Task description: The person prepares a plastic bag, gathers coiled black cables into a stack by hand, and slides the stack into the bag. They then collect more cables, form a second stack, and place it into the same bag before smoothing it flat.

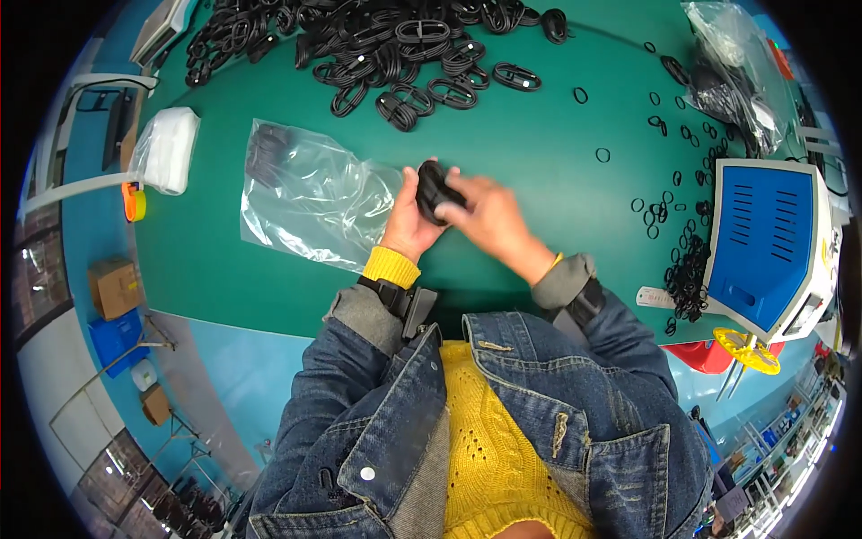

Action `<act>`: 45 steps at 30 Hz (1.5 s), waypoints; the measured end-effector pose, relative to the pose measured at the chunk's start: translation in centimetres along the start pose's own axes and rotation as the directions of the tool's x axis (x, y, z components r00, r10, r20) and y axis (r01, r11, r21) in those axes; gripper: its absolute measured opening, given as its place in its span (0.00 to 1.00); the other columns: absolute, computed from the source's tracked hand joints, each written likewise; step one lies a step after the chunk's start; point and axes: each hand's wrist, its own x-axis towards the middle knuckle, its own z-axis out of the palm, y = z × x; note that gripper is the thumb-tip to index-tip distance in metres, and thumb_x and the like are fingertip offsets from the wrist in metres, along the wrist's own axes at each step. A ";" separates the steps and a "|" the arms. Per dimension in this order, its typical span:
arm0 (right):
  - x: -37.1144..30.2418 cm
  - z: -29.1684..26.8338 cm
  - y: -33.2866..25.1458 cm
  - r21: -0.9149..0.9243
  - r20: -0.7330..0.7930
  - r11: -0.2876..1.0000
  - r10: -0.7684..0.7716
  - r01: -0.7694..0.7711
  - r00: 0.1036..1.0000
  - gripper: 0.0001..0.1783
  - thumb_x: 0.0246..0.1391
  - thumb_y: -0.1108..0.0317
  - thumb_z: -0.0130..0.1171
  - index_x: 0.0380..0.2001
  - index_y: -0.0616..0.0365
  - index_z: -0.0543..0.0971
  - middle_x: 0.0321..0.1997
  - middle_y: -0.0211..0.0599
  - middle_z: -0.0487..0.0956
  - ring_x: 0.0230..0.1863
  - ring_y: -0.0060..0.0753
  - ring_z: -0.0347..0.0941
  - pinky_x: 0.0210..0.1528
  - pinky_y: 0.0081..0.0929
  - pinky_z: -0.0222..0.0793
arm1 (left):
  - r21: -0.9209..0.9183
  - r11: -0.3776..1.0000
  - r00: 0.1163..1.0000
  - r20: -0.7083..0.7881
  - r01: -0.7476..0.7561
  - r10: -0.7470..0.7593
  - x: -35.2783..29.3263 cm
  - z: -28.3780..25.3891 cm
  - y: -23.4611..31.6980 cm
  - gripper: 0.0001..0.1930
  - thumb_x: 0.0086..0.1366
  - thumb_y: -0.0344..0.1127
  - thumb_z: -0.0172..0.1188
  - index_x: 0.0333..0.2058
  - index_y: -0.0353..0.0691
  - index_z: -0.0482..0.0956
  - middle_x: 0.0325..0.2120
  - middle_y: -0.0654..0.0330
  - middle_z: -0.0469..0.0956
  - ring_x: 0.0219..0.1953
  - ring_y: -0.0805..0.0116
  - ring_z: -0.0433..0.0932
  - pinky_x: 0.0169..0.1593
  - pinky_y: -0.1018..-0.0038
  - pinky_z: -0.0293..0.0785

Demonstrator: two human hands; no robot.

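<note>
A coiled black cable is held between my two hands above the middle of the green table. My left hand cups it from the left and below, thumb up along its side. From the right, my right hand grips the coil with thumb and fingers. Beside my left hand lies a clear plastic bag, flat and wrinkled, partly covered by that hand. Beyond my hands spreads a large heap of coiled black cables, some with light connector ends.
Small black rubber bands lie scattered and piled at the right, next to a blue and white machine with a yellow reel. A plastic bag with black things stands far right. A white packet and orange tape sit at the left edge.
</note>
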 end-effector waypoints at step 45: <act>16.1 -7.2 7.7 -0.777 0.157 0.626 0.091 0.067 0.983 0.21 0.47 0.65 0.58 0.47 0.56 0.72 0.51 0.40 0.70 0.53 0.45 0.64 0.49 0.39 0.66 | 0.035 0.972 0.870 0.440 0.232 -0.223 1.5 -4.0 -0.1 0.35 0.50 0.43 0.66 0.56 0.44 0.61 0.50 0.50 0.67 0.49 0.45 0.70 0.47 0.48 0.70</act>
